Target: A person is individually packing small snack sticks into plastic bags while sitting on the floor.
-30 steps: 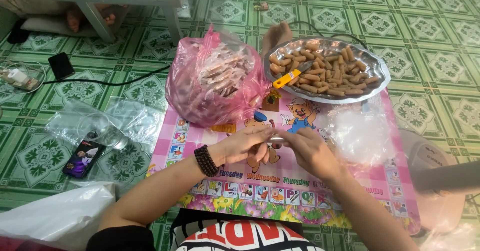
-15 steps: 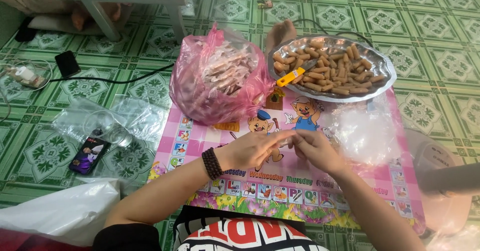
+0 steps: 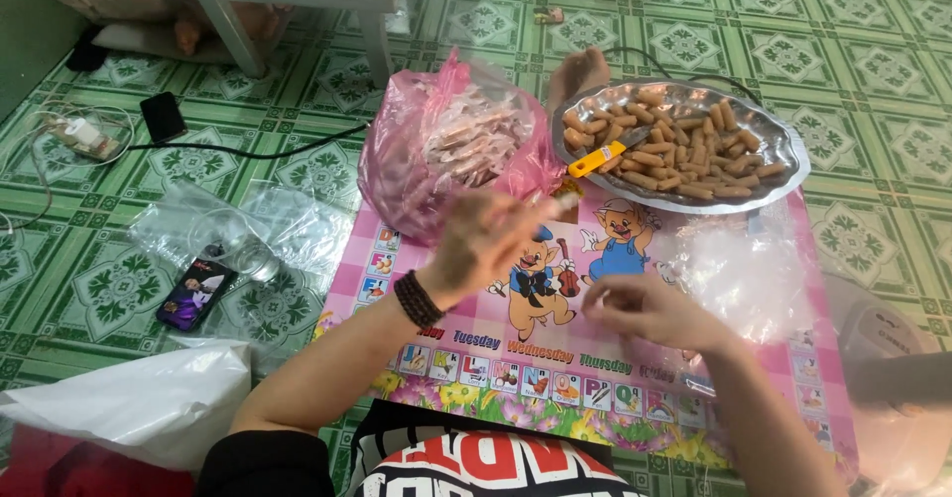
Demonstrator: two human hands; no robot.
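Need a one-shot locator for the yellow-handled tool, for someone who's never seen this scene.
Start at the pink cartoon mat on the green tiled floor; at its far right end sits a wavy-rimmed silver tray piled with brown finger-shaped pieces. The yellow-handled tool lies on the tray's near-left rim, beside the pink plastic bag. It is the only bright yellow thing there, flat and straight among rounded brown pieces.

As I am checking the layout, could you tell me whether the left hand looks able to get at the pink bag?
Probably yes: the left hand is raised right beside the pink bag, whose top gapes open, and nothing stands between them.
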